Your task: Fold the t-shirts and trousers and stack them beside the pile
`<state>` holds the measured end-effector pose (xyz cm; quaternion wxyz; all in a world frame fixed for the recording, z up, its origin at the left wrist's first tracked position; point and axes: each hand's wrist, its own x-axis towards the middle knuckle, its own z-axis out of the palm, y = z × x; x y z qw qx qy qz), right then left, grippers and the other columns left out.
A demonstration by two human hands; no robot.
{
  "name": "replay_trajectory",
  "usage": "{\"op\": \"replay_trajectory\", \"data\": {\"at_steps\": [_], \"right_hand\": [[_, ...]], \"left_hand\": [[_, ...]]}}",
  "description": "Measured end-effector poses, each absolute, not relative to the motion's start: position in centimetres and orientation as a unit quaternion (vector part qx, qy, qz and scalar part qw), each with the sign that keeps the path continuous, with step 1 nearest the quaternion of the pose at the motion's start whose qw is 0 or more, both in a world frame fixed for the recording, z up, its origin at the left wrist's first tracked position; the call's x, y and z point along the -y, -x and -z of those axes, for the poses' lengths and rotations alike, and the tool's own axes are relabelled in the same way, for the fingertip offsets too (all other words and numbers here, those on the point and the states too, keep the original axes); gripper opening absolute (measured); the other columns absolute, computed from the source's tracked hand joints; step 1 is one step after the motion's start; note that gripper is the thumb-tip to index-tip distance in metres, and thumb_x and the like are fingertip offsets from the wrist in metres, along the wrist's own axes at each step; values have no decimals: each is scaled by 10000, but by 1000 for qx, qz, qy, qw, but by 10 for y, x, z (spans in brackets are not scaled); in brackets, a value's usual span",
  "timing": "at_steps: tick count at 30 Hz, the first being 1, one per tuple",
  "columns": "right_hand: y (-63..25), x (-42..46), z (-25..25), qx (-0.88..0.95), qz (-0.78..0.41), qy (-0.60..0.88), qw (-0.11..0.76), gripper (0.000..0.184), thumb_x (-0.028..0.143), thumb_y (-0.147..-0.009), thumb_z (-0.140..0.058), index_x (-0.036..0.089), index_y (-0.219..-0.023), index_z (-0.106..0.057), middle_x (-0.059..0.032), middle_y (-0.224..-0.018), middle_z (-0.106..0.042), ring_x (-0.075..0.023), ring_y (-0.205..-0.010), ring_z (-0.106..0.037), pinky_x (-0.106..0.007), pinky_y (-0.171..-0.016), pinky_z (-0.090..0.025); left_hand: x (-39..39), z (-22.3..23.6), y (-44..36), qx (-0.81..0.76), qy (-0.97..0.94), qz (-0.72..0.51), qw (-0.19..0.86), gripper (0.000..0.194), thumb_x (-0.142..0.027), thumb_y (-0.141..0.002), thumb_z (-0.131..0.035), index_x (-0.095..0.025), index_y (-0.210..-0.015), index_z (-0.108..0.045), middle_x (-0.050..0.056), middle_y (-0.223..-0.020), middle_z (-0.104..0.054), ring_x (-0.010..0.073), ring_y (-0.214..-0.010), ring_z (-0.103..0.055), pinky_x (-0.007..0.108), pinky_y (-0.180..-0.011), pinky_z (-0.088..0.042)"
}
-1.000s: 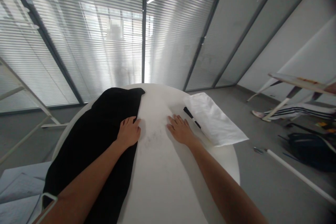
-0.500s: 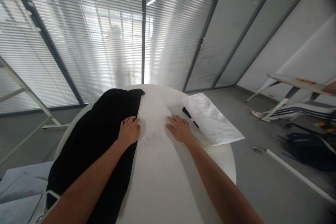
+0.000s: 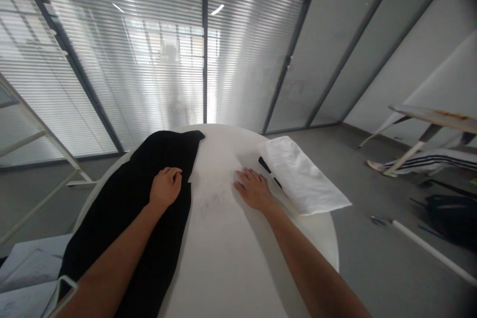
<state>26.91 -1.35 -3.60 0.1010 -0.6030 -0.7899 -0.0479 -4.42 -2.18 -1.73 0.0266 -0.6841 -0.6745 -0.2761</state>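
A black cloth (image 3: pixel 126 198) lies over the left half of the round white table (image 3: pixel 223 258), its right edge running lengthwise near the middle. My left hand (image 3: pixel 166 189) rests on the cloth just inside that edge, fingers curled and pressed together, seemingly pinching the fabric; the fingertips are partly hidden. Flat on the bare tabletop to the right, my right hand (image 3: pixel 254 189) has its fingers spread and holds nothing. Beyond its fingertips lies a slim black pen-like thing with a white band (image 3: pixel 270 172), next to a white folded cloth or sheet (image 3: pixel 305 176).
A white metal frame (image 3: pixel 44 131) stands at left, above papers (image 3: pixel 30 268) at the lower left. Glass partitions with blinds (image 3: pixel 160 69) rise behind the table. Rightward are a wooden-topped table (image 3: pixel 436 117), a person's striped trouser leg (image 3: pixel 428 158) and a white pole (image 3: pixel 432 251).
My left hand has shifted left from the cloth's edge, and its fingers have curled in. The edge there now shows a small notch. My right hand stays in place.
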Motion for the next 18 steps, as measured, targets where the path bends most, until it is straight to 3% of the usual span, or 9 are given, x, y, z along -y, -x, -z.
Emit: {"op": "replay_trajectory", "data": {"at_steps": [6,11,14,18], "right_hand": [[-271,14,38,796,53,593,105,505,466,-988,-330,238,-1424,-448,-112,-1501,-411,-285,-1381,-338,-503,-1095,-258],[-270,16,38,796,53,595,98,510,469,-990,-320,241,-1431,-439,-113,-1507,-401,-288,-1384,-330,-504,-1091,-261],[-269,17,37,797,61,593,98,508,456,-993,-314,232,-1432,-439,-117,-1507,-400,-285,-1387,-326,-495,-1096,-256],[-269,17,37,795,61,597,90,512,445,-994,-313,221,-1440,-430,-120,-1518,-386,-279,-1396,-318,-493,-1101,-259]], "left_hand": [[20,7,97,802,544,239,58,400,-381,-882,-407,-203,-1121,-674,141,-1171,-630,341,-1100,-560,501,-927,-440],[24,5,127,878,424,213,62,628,-537,-855,-425,-120,-1306,-553,256,-1348,-481,457,-1257,-416,609,-984,-337],[27,9,141,900,393,185,35,661,-536,-871,-393,-57,-1305,-531,295,-1302,-506,477,-1242,-427,630,-954,-349],[28,11,147,885,427,179,43,520,-429,-876,-411,-128,-1259,-595,251,-1244,-569,457,-1182,-489,616,-904,-393]]}}
